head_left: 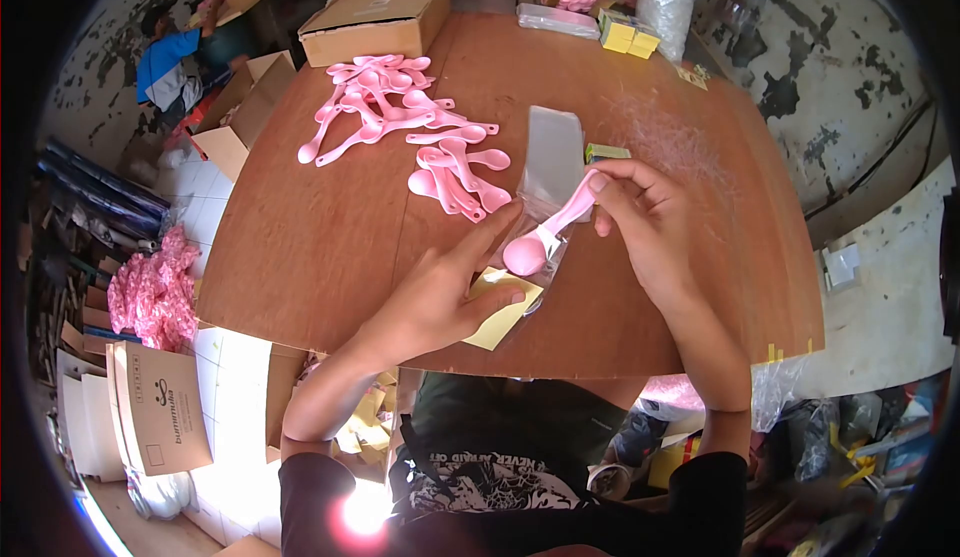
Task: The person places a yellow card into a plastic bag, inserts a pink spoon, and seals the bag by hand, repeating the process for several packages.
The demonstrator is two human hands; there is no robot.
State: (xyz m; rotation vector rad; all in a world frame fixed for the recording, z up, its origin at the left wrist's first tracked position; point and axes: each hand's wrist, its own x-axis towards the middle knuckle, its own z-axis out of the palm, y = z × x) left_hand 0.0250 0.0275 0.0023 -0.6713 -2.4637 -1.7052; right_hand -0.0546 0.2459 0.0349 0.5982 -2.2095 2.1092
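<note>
My right hand (640, 219) pinches a pink measuring spoon (572, 213) by its handle end, and the round bowl points down to the left. A whitish band wraps the handle near the bowl. Under the spoon lies a clear plastic bag (556, 267) near the table's front edge. My left hand (430, 292) is spread beside it, index finger stretched toward the bag's upper end and thumb lying over a yellow card (497, 330). Its other fingers are mostly hidden. Just beyond is a stack of clear bags (553, 147). Many more pink spoons (385, 107) lie in a heap at the left.
A cardboard box (378, 19) stands at the table's (330, 237) back left. Yellow card stacks (628, 35) and a roll of clear plastic (668, 2) stand at the back right. Loose pinkish strands (675, 142) lie at the right. Another person (168, 62) is at the far left.
</note>
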